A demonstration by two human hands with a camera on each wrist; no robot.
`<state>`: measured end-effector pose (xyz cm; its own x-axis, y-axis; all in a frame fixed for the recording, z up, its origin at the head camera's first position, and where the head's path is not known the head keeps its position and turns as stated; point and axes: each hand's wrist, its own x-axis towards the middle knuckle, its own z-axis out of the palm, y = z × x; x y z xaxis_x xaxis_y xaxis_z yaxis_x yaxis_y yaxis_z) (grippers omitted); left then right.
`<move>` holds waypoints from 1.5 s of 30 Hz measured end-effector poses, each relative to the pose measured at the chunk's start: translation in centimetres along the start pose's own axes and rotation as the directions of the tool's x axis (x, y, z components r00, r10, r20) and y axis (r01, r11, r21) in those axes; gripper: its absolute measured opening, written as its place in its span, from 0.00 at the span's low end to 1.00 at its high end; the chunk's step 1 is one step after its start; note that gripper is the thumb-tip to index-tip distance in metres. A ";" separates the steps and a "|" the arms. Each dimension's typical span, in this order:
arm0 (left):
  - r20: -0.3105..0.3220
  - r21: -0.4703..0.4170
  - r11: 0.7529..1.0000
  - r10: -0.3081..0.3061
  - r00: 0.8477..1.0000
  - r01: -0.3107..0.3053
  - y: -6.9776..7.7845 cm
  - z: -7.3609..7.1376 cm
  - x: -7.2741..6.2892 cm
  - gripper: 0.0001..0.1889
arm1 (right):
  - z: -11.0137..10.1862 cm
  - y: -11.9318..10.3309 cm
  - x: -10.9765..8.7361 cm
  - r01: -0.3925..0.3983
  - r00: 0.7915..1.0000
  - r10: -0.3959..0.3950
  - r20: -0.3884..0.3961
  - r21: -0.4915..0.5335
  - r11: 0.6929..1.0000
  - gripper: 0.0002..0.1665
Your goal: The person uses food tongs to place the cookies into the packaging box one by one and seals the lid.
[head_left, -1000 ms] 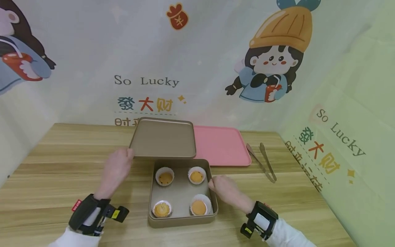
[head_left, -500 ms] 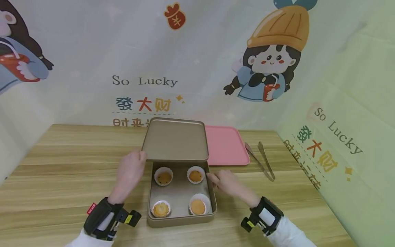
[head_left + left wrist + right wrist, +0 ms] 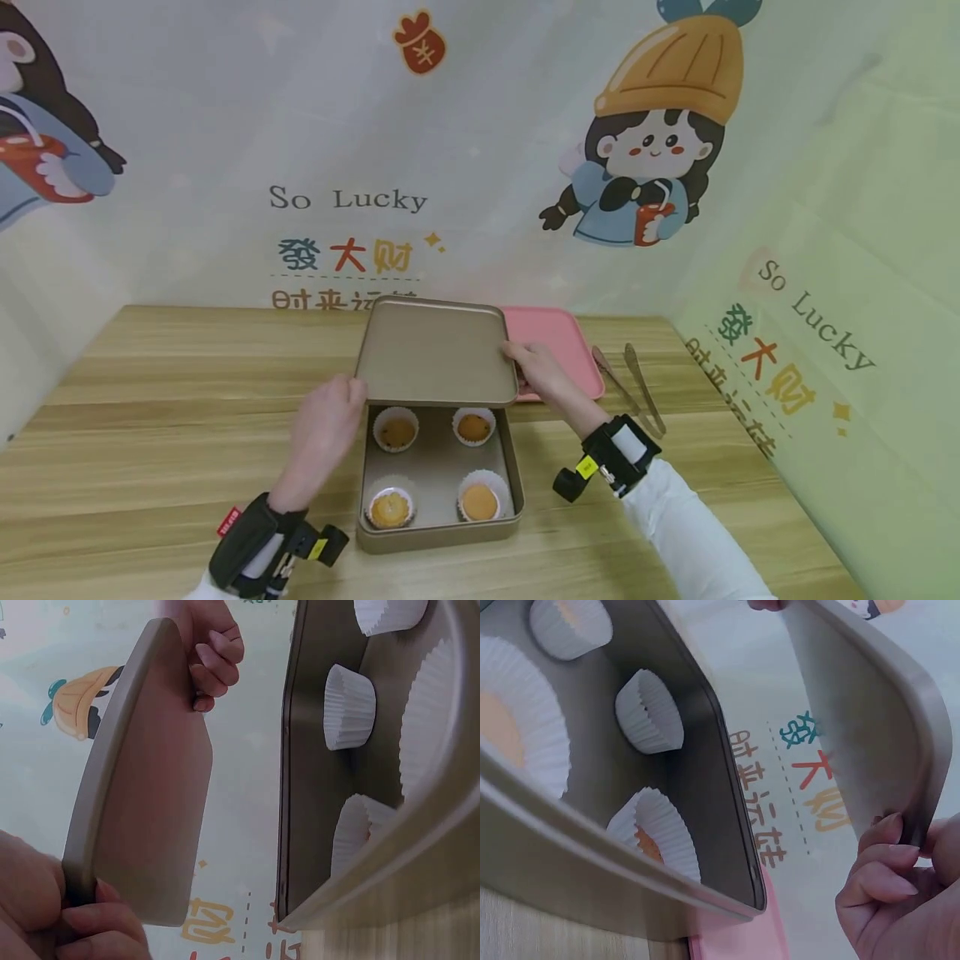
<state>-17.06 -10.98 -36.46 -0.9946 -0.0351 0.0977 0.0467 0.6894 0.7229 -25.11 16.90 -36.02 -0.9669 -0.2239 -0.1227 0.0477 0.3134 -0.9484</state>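
A bronze-coloured baking pan lid (image 3: 438, 354) is held up, tilted, above the far end of the matching deep baking pan (image 3: 442, 537). My left hand (image 3: 326, 433) pinches its left edge, thumb on top and fingers curled beneath, as the left wrist view shows. On the opposite edge my right hand (image 3: 543, 373) grips the lid between thumb and curled fingers, plain in the right wrist view. Inside the pan, small cakes in white paper cups sit near the corners: two at the back, such as a dark-dotted cake (image 3: 473, 428), and two in front, including a yellow cake (image 3: 391, 508).
A pink tray (image 3: 551, 342) lies at the back of the wooden table (image 3: 187, 417), partly covered by the lid in the head view. Right of it rest metal tongs (image 3: 633, 387), spread apart. A printed cloth (image 3: 487, 150) hangs behind the table.
The lid has moved right, over the pan's far end, with my left hand on it. My right hand has left the pan's right rim and taken hold of the lid's right edge.
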 end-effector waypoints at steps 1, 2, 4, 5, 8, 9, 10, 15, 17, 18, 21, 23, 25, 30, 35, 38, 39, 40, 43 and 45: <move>0.016 0.007 1.000 0.008 1.000 -0.008 0.0 -0.1 0.0 0.21 | -0.1 0.0 0.1 -0.004 1.000 0.004 0.008 0.012 1.000 0.28; 0.037 0.004 1.000 0.011 0.999 -0.011 0.0 -0.2 0.1 0.21 | -0.1 0.1 0.2 -0.005 1.000 0.005 0.013 0.026 1.000 0.29; 0.085 -0.018 1.000 0.016 0.996 -0.015 -0.1 -0.6 0.4 0.23 | -0.2 0.2 0.2 -0.006 1.000 0.006 0.015 0.038 0.999 0.29; 0.108 -0.030 0.999 0.019 0.994 -0.016 -0.2 -0.8 0.6 0.24 | -0.3 0.2 0.2 -0.005 1.000 0.004 0.015 0.042 0.999 0.29; 0.168 -0.091 0.996 0.005 0.986 0.010 -0.4 -1.5 1.4 0.27 | -0.3 0.2 0.1 -0.006 1.000 0.005 0.013 0.048 0.999 0.29; 0.177 -0.106 0.994 0.005 0.984 0.014 -0.5 -1.7 1.8 0.28 | -0.4 0.2 0.0 0.002 1.000 -0.002 0.012 0.044 0.999 0.28; 0.185 -0.116 0.993 0.006 0.983 0.016 -0.5 -1.8 2.1 0.28 | -0.4 0.2 -0.1 0.005 1.000 -0.006 0.008 0.036 0.999 0.28; 0.184 -0.137 0.990 0.070 0.980 -0.045 -0.8 -1.7 3.8 0.24 | -0.3 0.3 -0.5 0.035 0.999 -0.035 0.007 -0.034 0.999 0.27; 0.178 -0.126 0.990 0.086 0.980 -0.064 -0.7 -1.5 4.2 0.23 | -0.2 0.3 -0.6 0.036 0.999 -0.035 0.010 -0.051 0.998 0.28; 0.175 -0.115 0.991 0.089 0.980 -0.069 -0.7 -1.5 4.3 0.22 | -0.2 0.4 -0.7 0.035 0.999 -0.035 0.013 -0.054 0.998 0.28; 0.167 -0.094 0.994 0.077 0.983 -0.062 -0.5 -1.5 4.5 0.20 | -0.2 0.4 -0.7 0.035 0.999 -0.034 0.011 -0.055 0.998 0.27; 0.141 -0.101 0.992 0.084 0.986 -0.070 -0.2 -1.9 4.6 0.19 | -0.4 0.2 -0.7 0.036 0.999 -0.035 0.022 -0.057 0.998 0.25; 0.087 -0.131 0.986 0.120 0.989 -0.108 0.2 -2.4 4.6 0.16 | -0.7 -0.4 -0.6 0.070 0.997 -0.068 0.030 -0.056 0.996 0.24; -0.046 -0.258 0.937 0.232 0.972 -0.236 1.6 -4.3 4.5 0.19 | -1.9 -2.7 -1.0 0.251 0.968 -0.251 0.025 -0.016 0.968 0.20; 0.002 -0.359 0.914 0.204 0.979 -0.189 2.1 -4.9 4.2 0.29 | -2.1 -3.8 -1.3 0.270 0.963 -0.270 0.005 0.049 0.962 0.24; 0.046 -0.199 0.960 0.209 0.977 -0.196 2.1 -4.2 4.1 0.31 | -1.6 -3.2 -1.4 0.307 0.952 -0.305 0.031 -0.143 0.941 0.26; 0.060 -0.138 0.969 0.215 0.975 -0.205 2.0 -3.9 4.1 0.32 | -1.4 -2.9 -1.4 0.330 0.944 -0.327 0.050 -0.221 0.918 0.27; 0.067 -0.090 0.971 0.228 0.971 -0.222 1.9 -3.6 4.1 0.33 | -1.3 -2.6 -1.5 0.350 0.936 -0.345 0.069 -0.289 0.891 0.28; 0.067 -0.005 0.966 0.257 0.964 -0.258 1.7 -2.9 4.1 0.32 | -0.9 -1.9 -1.4 0.357 0.934 -0.338 0.118 -0.359 0.862 0.34; 0.073 0.025 0.962 0.271 0.960 -0.273 1.6 -2.7 4.2 0.32 | -0.8 -1.6 -1.4 0.356 0.934 -0.337 0.120 -0.388 0.850 0.34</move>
<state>-20.90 -11.98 -33.10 -0.9488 0.2062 0.2395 0.3145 0.6908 0.6510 -24.06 17.47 -34.05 -0.8890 -0.4253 0.1701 -0.4014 0.5447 -0.7363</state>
